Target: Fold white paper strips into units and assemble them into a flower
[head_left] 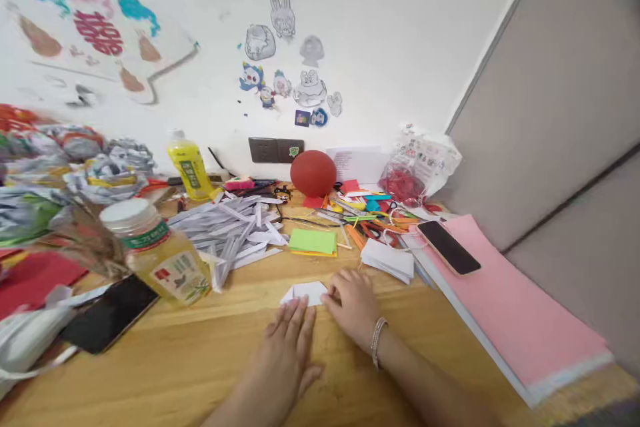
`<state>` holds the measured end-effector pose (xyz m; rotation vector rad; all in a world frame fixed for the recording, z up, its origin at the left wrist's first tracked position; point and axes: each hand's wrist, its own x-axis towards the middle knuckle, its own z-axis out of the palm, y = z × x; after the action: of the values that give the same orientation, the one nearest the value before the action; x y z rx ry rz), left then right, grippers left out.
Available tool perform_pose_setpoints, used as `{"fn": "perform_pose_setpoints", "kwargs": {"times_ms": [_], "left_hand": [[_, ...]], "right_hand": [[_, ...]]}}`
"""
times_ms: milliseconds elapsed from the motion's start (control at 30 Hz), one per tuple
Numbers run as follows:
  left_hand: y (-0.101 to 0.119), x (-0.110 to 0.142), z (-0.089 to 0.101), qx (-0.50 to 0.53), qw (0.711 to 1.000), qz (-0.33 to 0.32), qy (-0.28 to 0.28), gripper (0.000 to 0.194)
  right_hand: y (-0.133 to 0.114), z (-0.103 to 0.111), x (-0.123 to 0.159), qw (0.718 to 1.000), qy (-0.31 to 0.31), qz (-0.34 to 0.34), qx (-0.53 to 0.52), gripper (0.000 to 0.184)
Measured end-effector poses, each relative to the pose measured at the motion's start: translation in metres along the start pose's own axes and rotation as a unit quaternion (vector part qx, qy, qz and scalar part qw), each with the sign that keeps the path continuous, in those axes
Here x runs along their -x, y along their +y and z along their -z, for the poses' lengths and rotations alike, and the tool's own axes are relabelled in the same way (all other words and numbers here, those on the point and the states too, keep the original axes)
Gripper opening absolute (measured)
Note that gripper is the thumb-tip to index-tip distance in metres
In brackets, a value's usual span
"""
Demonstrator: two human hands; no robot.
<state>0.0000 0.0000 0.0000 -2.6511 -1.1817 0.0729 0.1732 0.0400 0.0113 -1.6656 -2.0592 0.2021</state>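
A small piece of folded white paper point(313, 291) lies on the wooden table in front of me, its two ends slanting to points. My left hand point(287, 347) rests flat, with the fingertips pressing on the paper's near left edge and the thumb spread out to the side. At the paper's right end, my right hand point(353, 303) has its thumb and curled forefinger pinched at the corner. A bracelet circles the right wrist. Beyond the paper sits a stack of green paper slips point(313, 240), and a stack of white slips point(387, 259) lies past my right hand.
White paper strips point(230, 227) are heaped at the back left. A jar point(155, 250), a yellow bottle point(190, 165) and a dark phone point(109, 313) stand or lie left. A red balloon point(313, 173) is against the wall. Another phone point(449, 247) rests on pink sheets point(520, 307) at right.
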Motion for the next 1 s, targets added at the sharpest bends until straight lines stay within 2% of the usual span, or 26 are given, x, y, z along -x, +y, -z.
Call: {"fn": "perform_pose_setpoints", "kwargs": {"times_ms": [167, 233, 333, 433, 567, 700, 767, 933, 1000], "left_hand": [[-0.004, 0.003, -0.002, 0.028, 0.999, -0.011, 0.027, 0.062], [-0.007, 0.003, -0.001, 0.042, 0.998, -0.020, 0.038, 0.062], [-0.016, 0.002, 0.003, 0.054, 0.997, -0.042, 0.043, 0.061], [-0.028, 0.000, 0.005, 0.062, 0.995, -0.064, 0.048, 0.058], [-0.043, -0.002, 0.004, 0.080, 0.994, -0.046, 0.061, 0.057], [-0.050, -0.004, 0.001, 0.090, 0.992, -0.051, 0.076, 0.061], [-0.052, -0.005, 0.000, 0.089, 0.990, -0.070, 0.089, 0.061], [-0.054, -0.006, -0.001, 0.059, 0.986, -0.093, 0.127, 0.046], [-0.056, -0.007, 0.000, 0.039, 0.985, -0.092, 0.138, 0.045]], "right_hand": [[0.007, 0.003, -0.002, 0.999, -0.035, -0.013, -0.029, 0.005], [0.013, 0.007, -0.002, 0.997, -0.051, 0.007, -0.055, 0.005], [0.023, 0.013, -0.003, 0.991, -0.061, 0.084, -0.083, 0.019], [0.027, 0.018, -0.001, 0.979, -0.054, 0.176, -0.081, 0.024], [0.011, 0.015, 0.007, 0.960, -0.071, 0.260, -0.082, 0.029], [-0.013, 0.005, 0.019, 0.957, -0.091, 0.270, -0.060, 0.030], [-0.017, 0.004, 0.019, 0.958, -0.085, 0.266, -0.063, 0.029], [0.001, 0.013, 0.005, 0.978, -0.018, 0.182, -0.099, 0.041], [0.012, 0.016, -0.001, 0.977, -0.028, 0.192, -0.084, 0.035]]}}
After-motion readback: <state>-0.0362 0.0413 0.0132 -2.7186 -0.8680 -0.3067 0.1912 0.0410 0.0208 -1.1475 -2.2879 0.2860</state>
